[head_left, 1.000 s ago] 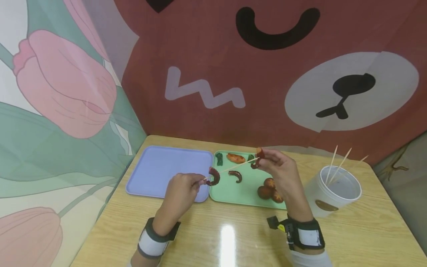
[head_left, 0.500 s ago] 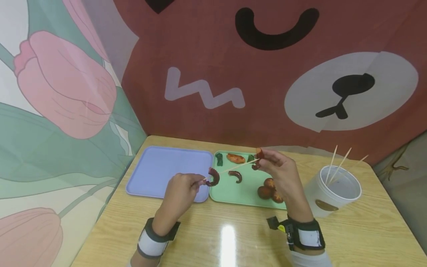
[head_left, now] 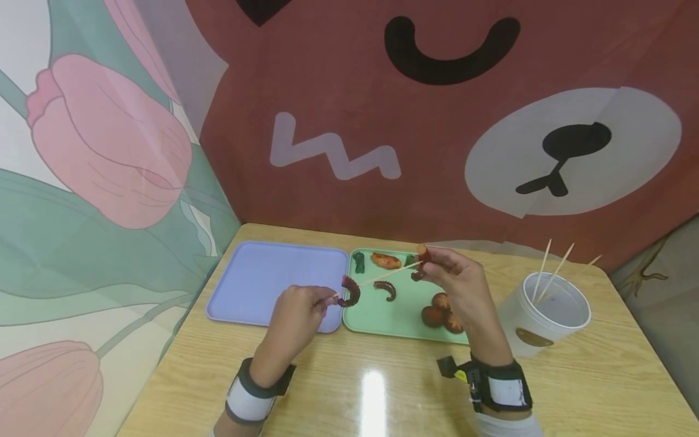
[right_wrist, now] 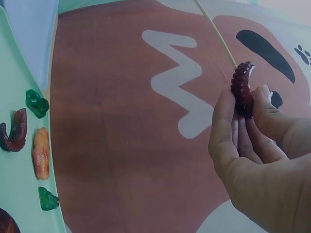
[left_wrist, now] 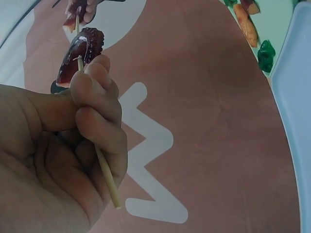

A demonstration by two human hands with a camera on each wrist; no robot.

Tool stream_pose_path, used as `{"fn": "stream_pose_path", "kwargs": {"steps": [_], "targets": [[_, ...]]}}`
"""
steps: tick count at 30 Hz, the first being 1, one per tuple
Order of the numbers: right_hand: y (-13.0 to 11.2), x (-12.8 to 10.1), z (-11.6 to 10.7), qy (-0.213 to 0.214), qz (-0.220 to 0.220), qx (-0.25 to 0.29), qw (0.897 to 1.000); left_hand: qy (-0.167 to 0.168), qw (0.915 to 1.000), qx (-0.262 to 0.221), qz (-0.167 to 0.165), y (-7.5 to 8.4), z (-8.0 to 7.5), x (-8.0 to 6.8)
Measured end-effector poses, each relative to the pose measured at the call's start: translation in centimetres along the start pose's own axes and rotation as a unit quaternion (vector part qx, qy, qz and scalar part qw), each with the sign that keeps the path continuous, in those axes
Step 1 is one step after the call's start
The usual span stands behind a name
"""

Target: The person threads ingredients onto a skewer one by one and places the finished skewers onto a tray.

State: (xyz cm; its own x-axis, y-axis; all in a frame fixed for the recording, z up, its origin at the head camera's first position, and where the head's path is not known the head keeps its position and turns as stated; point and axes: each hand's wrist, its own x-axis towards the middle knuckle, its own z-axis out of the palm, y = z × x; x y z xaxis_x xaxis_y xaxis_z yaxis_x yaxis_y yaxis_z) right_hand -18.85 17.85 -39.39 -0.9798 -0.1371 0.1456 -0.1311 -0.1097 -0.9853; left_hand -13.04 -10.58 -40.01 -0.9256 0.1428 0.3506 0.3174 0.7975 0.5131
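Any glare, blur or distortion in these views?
Head view: a bright glare streak on the table between the wrists, and wide-angle bending at the edges. Left wrist view: left hand sharp, tray rim curved by the lens. Right wrist view: right hand and octopus piece sharp, evenly lit, no glare.

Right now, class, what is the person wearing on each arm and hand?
Both hands, left hand and right hand, are bare. Each wrist carries a dark band with a white panel: left wristband, right wristband, the right with a small black-and-yellow tab.

Wooden table [head_left: 601,376] before bear-print [head_left: 437,121] and tulip-print [head_left: 98,139] backdrops
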Motion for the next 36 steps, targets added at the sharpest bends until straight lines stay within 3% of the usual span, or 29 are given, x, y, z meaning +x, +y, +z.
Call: {"fn": "stream_pose_path", "kwargs": {"steps": [7, 14, 21, 29, 36], "targets": [[-0.2, 0.0, 0.7, 0.013, 0.014, -0.054, 0.998, 0.004, 1.0, -0.005, 0.007, 0.4, 0.3, -0.1], [-0.4, -0.3, 1.3, 0.014, 0.036, -0.066, 0.997, 0.02, 0.9997, -0.004, 0.014, 0.6, 0.3, -0.1], [-0.6, -0.4, 2.1, -0.01, 0.044, -0.051, 0.998, 0.038, 0.9987, -0.02, 0.028, 0.7, 0.3, -0.1], [-0.1, -0.8, 3.4, -0.018, 0.049, -0.028, 0.998, 0.056, 0.9982, -0.009, 0.018, 0.6, 0.2, -0.1], [0.8, -1.0, 5.5, -0.027, 0.086, -0.047, 0.995, 0.05, 0.9981, -0.01, 0.036, 0.9, 0.6, -0.2]]}}
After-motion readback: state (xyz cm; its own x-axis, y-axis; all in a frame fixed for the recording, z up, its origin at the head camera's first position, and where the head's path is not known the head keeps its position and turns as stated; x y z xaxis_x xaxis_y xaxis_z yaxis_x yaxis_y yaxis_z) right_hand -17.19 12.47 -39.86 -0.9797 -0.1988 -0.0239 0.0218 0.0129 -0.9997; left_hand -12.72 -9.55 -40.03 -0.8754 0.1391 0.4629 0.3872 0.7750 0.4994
